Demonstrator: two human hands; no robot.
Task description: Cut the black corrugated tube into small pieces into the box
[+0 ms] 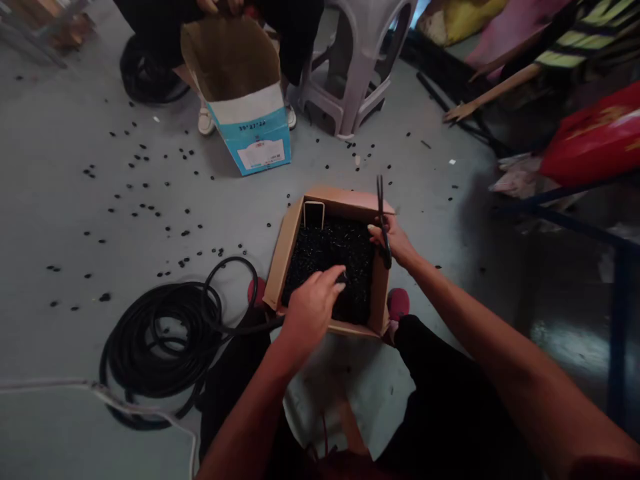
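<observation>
An open cardboard box (pixel 278 257) stands on the floor between my feet, filled with small black cut pieces (pixel 320 257). Over the middle of it, my left hand (pixel 315 300) is closed around a black rubber hose (pixel 255 327), whose end pokes out at my fingertips. The hose runs from a loose coil (pixel 150 347) on the floor at the left. At the box's right rim, my right hand (pixel 393 240) grips dark scissors (pixel 381 213), blades pointing away from me. The scissors are apart from the hose.
Small black rings (pixel 145 185) lie scattered over the floor. Ahead, a person sits behind a blue and white carton (pixel 260 143), beside a plastic stool (pixel 345 87). At right, another person's hand (pixel 460 112) reaches low near a red bag (pixel 595 137) and blue metal frame (pixel 620 320).
</observation>
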